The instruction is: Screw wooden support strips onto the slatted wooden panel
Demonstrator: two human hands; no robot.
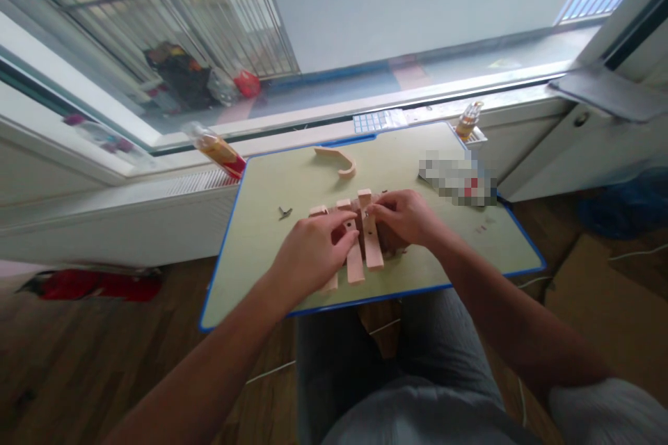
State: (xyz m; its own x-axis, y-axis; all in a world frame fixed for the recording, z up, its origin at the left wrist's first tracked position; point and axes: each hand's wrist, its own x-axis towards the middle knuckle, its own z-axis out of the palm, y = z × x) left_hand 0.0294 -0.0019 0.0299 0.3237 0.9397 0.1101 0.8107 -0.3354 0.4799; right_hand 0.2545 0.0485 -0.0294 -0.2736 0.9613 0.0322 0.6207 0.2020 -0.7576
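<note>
A small wooden assembly of pale slats (360, 243) lies in the middle of a green, blue-edged table (261, 250). My left hand (313, 250) rests curled on the left slats and presses them down. My right hand (404, 219) pinches the top of the right slat, where a small dark fastener shows at the fingertips. A curved wooden piece (339, 160) lies apart further back. A small dark metal part (284, 212) sits left of the assembly.
A bottle with a red base (216, 149) lies at the table's back left corner, an amber bottle (468, 119) stands at the back right. A blurred-out packet (456, 177) lies at right. Windowsill and radiator run behind; wooden floor and a cardboard box (616, 313) surround.
</note>
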